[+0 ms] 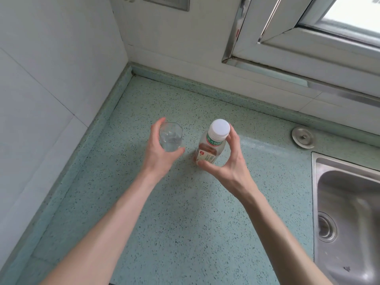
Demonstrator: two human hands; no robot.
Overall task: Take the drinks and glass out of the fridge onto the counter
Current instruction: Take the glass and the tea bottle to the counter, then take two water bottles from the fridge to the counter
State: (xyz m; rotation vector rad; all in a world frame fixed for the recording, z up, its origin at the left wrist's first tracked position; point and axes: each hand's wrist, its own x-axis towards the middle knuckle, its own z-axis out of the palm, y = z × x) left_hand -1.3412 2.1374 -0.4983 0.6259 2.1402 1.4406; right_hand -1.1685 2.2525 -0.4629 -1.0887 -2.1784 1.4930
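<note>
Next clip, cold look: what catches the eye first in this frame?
Two bare forearms reach in over the speckled green counter. The left hand grips a clear glass, and the right hand grips a white-capped drink bottle just beside it. A steel sink sits at the right edge, under a window.

White tiled walls [51, 58], window [329, 27], perhaps daylight outside.

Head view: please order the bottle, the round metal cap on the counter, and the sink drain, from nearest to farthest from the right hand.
1. Bottle: held in the right hand, standing beside the glass.
2. Round metal cap: on the counter, to the right, behind the sink's corner.
3. Sink drain: in the sink at the far right, lower down.
</note>
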